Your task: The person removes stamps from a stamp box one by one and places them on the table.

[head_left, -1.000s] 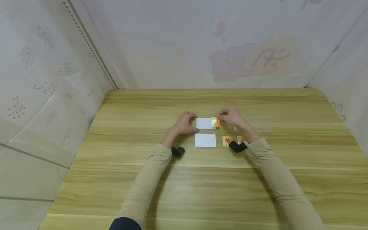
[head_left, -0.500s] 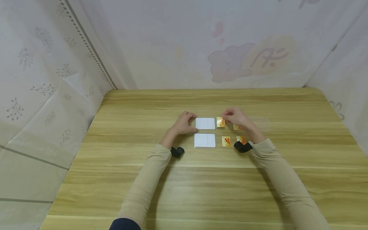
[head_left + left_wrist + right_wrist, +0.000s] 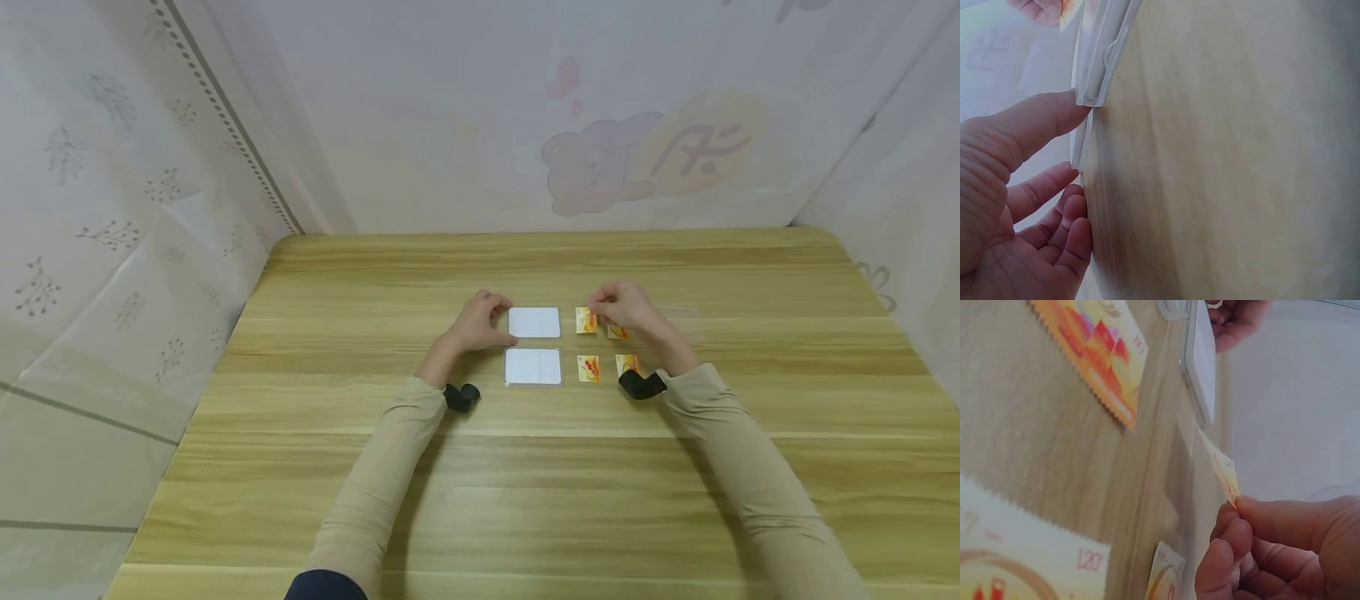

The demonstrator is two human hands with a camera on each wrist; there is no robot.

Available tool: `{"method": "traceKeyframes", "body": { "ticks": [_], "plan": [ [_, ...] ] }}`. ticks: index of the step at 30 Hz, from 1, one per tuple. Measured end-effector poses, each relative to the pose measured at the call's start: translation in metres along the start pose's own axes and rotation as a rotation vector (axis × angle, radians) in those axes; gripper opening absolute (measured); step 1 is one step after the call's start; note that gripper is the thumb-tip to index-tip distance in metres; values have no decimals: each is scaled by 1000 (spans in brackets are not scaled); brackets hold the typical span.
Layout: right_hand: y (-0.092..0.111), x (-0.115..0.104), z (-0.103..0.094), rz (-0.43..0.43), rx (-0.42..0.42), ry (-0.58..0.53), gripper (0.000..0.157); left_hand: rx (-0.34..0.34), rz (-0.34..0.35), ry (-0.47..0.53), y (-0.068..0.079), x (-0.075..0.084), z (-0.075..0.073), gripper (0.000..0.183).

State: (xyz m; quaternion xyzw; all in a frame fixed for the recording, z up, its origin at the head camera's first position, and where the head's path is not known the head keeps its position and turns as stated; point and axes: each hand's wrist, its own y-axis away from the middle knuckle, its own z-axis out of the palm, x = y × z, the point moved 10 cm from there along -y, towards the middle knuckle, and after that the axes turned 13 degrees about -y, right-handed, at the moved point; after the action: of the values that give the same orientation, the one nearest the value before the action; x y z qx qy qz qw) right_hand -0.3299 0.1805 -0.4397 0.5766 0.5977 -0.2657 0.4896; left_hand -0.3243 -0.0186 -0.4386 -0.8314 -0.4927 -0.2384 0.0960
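Note:
My right hand (image 3: 626, 307) pinches a yellow and orange postage stamp (image 3: 1225, 475) by its edge between thumb and fingers, tilted above the table. My left hand (image 3: 480, 321) holds the far clear plastic case (image 3: 534, 322) with a white insert at its left side, index finger at the far corner and thumb at the near corner. A second such case (image 3: 533, 367) lies just nearer to me, beside the thumb. Other stamps lie flat on the table: one stamp (image 3: 588, 368) right of the near case, another stamp (image 3: 626, 364) by the right wrist, and a stamp (image 3: 617, 332) below the right hand.
A clear plastic cover (image 3: 682, 321) lies behind the right wrist. Black wrist cameras, left camera (image 3: 462, 397) and right camera (image 3: 642, 384), hang near the table top. Patterned cloth (image 3: 420, 125) hangs beyond the wooden table (image 3: 540, 492).
My right hand has moved right with the pinched stamp, from over the far case to beside it. The stamp below that hand has come into fuller view. My left hand stays on the case.

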Motion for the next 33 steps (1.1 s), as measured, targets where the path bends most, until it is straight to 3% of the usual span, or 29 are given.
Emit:
{"method": "traceKeyframes", "body": {
  "ticks": [7,21,33],
  "plan": [
    [0,1,-5,-19,28,66,17,-11,-6,11,-2,-2,1,59],
    [-3,-12,-3,-144,59,224,11,-13,5,-5,-3,-1,2,59],
    [-6,-12,2,-143,86,341,6,-25,-5,6,0,-2,2,60]
  ]
}}
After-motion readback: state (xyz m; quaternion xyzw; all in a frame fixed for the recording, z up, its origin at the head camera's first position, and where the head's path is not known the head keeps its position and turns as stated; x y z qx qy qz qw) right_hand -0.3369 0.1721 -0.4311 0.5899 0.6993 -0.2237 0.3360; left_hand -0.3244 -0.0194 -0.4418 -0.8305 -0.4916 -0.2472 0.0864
